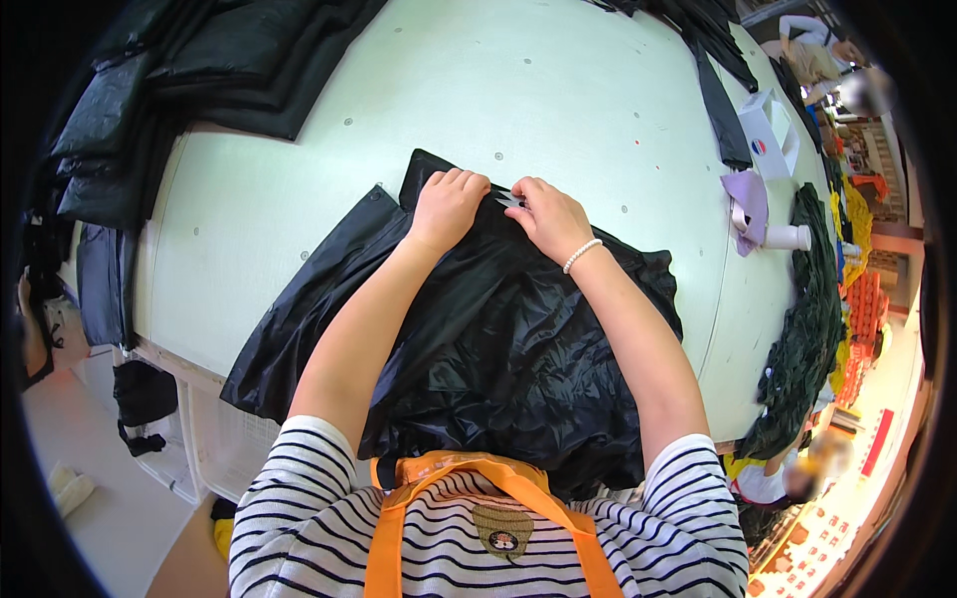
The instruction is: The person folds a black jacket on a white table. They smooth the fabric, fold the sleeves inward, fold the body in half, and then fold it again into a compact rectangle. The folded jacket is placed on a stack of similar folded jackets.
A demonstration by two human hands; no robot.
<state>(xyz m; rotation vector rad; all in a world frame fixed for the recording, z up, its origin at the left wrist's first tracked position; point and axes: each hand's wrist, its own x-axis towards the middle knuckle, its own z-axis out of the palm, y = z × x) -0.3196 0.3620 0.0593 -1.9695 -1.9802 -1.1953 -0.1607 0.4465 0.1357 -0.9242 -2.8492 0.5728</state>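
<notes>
A black garment (498,339) of thin, glossy fabric lies spread on the pale green tabletop (558,110), creased and rumpled, with soft highlights across its folds; it runs from under both hands back toward the person's body and hangs over the near edge of the tabletop. One flat panel of it sticks out to the left of the left hand, with a straight hemmed edge. The left hand (449,204) rests on the far edge of the garment with its fingers curled down, pressing and pinching the cloth. The right hand (550,217), just beside it and nearly touching it, is closed in a pinch on the same edge, and between the two hands a small pale label (509,200) shows against the black fabric. A beaded white bracelet (582,255) circles the right wrist. Beyond the left hand, at the far left of the tabletop, sits a pile of folded dark garments (179,90). Well to the right of the right hand lie a lilac cloth (750,197), a white roll (790,237) and a white box (768,135), and farther right a heap of dark green fabric (802,339) follows the tabletop's edge. The person wears a striped top with an orange strap (389,543).
</notes>
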